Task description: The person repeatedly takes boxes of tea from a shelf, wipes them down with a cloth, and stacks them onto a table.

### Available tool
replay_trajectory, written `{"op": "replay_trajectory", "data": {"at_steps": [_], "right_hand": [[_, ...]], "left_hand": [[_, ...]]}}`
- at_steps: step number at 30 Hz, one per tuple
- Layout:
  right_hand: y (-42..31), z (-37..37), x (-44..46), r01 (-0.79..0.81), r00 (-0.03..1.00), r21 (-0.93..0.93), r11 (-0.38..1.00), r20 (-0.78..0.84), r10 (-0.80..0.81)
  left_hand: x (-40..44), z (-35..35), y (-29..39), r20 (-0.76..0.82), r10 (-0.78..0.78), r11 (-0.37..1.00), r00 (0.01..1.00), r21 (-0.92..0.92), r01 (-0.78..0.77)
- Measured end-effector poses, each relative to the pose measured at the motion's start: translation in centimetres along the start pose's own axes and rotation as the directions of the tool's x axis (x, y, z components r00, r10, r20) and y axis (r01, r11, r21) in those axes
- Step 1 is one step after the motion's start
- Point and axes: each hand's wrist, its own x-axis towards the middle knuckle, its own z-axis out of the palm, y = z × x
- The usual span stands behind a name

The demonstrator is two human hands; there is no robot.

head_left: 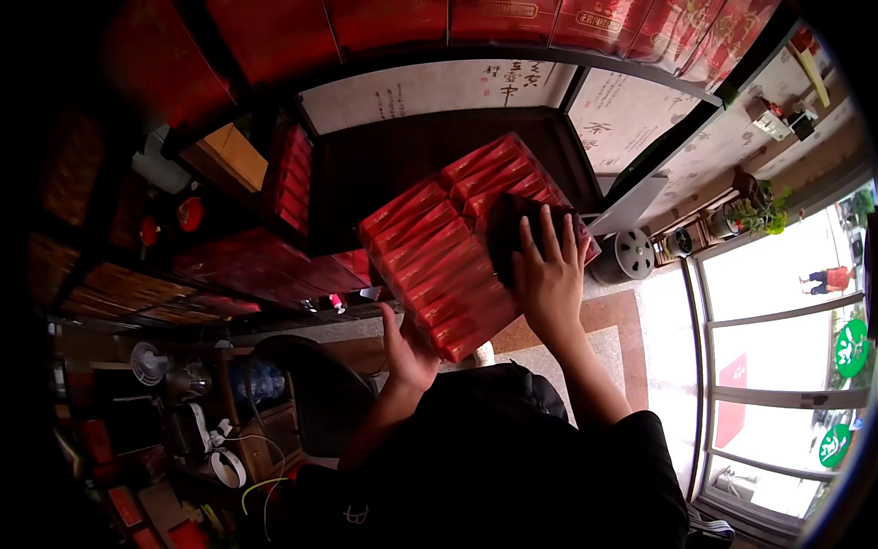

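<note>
A clear-wrapped pack of red packets [430, 247] is tilted in front of me, its packets lying in two rows. My left hand [412, 355] supports the pack at its lower left edge, thumb up; the other fingers are mostly hidden under it. On the pack's right part lies a dark cloth [501, 240]. My right hand [553, 274] holds this cloth against the pack, fingers spread over it. Part of the cloth is hidden beneath the palm.
A dark shelf [366, 165] is just beyond the pack, with red boxes [393, 23] on the level above. More red packets [293, 178] stand at left. Below left are a dark chair [315, 393] and a small fan [149, 363]. Glass doors [777, 366] are at right.
</note>
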Motion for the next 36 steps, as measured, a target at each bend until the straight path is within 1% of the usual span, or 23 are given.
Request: {"op": "replay_trajectory", "data": {"at_steps": [2,4,6,8,9,10,12,13,14,16,17,20,22,23,24,25,26,28,29,30,32,34,36], "right_hand": [[-4.7,-1.0,-1.5,0.121,0.986,0.155,0.98,0.097,-0.137],[-7.5,-2.1,-3.5,0.284,0.922,0.331,0.9,0.163,-0.351],[-7.4,-2.1,-4.8,0.389,0.86,0.455,0.801,0.131,-0.492],[-4.7,-2.0,-4.0,0.446,0.824,0.512,0.734,0.086,-0.56],[-3.4,-2.3,-3.2,0.406,0.859,0.463,0.788,0.101,-0.502],[-1.7,-2.6,-2.2,0.377,0.879,0.419,0.826,0.12,-0.462],[1.7,-2.8,0.2,0.307,0.931,0.231,0.923,0.128,-0.341],[3.3,-2.5,1.2,0.243,0.961,0.113,0.963,0.108,-0.255],[4.5,-2.2,2.0,0.192,0.975,0.091,0.977,0.095,-0.2],[4.1,-1.6,2.4,0.217,0.967,0.092,0.972,0.12,-0.227],[3.2,-1.3,2.5,0.283,0.95,-0.009,0.959,0.141,-0.279],[2.3,1.4,5.7,0.315,0.949,-0.032,0.948,0.012,-0.315],[2.5,4.1,9.5,0.245,0.962,-0.101,0.964,-0.099,-0.255],[2.4,4.4,11.4,0.247,0.961,-0.1,0.964,-0.098,-0.257],[2.1,4.3,13.1,0.107,0.993,0.055,0.993,0.051,-0.11],[1.9,4.3,14.1,-0.061,0.975,0.183,0.981,0.222,0.019],[2.2,4.5,14.6,-0.057,0.974,0.184,0.981,0.225,0.014],[3.7,4.8,15.1,-0.172,0.962,0.368,0.914,0.264,0.074],[4.6,5.2,14.2,-0.174,0.969,0.456,0.873,0.238,0.068],[5.3,4.7,13.1,-0.173,0.968,0.456,0.873,0.24,0.066],[6.3,3.3,9.9,-0.263,0.932,0.487,0.833,0.353,0.088],[7.1,2.0,6.4,-0.223,0.957,0.505,0.834,0.277,0.088],[6.2,0.1,3.8,-0.233,0.968,0.378,0.896,0.182,0.175]], "left_hand": [[0.1,0.0,-0.1,0.067,-0.002,0.997,0.998,-0.078,0.007],[-0.1,0.1,0.6,0.04,0.039,0.998,0.998,-0.059,-0.037],[0.0,0.1,1.1,0.02,0.082,0.996,0.996,-0.039,-0.081],[0.2,-0.2,0.9,0.098,0.03,0.999,0.995,-0.021,-0.028],[0.1,0.7,0.6,0.032,0.073,0.991,0.997,0.114,-0.076],[0.3,0.0,0.5,0.014,0.134,0.974,0.991,0.182,-0.134],[0.2,0.1,1.4,-0.042,0.119,0.946,0.992,0.308,-0.1],[0.3,-0.3,1.7,-0.039,0.117,0.946,0.992,0.307,-0.1],[0.4,-0.9,1.8,-0.035,0.107,0.948,0.994,0.304,-0.091],[0.7,-1.5,2.0,-0.028,0.1,0.951,0.995,0.296,-0.088],[0.7,-1.8,2.3,-0.014,0.079,0.953,0.997,0.293,-0.071],[0.5,-2.3,2.4,-0.016,0.031,0.955,0.999,0.296,-0.025],[0.7,-2.9,2.0,-0.054,0.061,0.935,0.997,0.352,-0.038],[0.7,-2.9,1.9,-0.066,0.071,0.928,0.995,0.37,-0.042],[0.7,-2.3,1.9,-0.026,0.103,0.943,0.994,0.321,-0.09],[0.7,-2.0,1.8,0.01,0.136,0.954,0.991,0.27,-0.134],[0.8,-1.8,1.5,0.005,0.139,0.954,0.99,0.267,-0.135],[1.0,-1.3,0.9,0.026,0.269,0.941,0.963,0.207,-0.269],[1.0,-1.3,0.8,0.022,0.272,0.941,0.962,0.205,-0.271],[0.9,-1.4,0.6,-0.01,0.288,0.938,0.958,0.203,-0.28],[0.8,-1.3,0.5,-0.042,0.303,0.937,0.952,0.197,-0.29],[0.8,-0.9,0.5,-0.026,0.311,0.931,0.95,0.21,-0.299],[0.8,-0.3,0.3,-0.059,0.311,0.934,0.948,0.204,-0.294]]}}
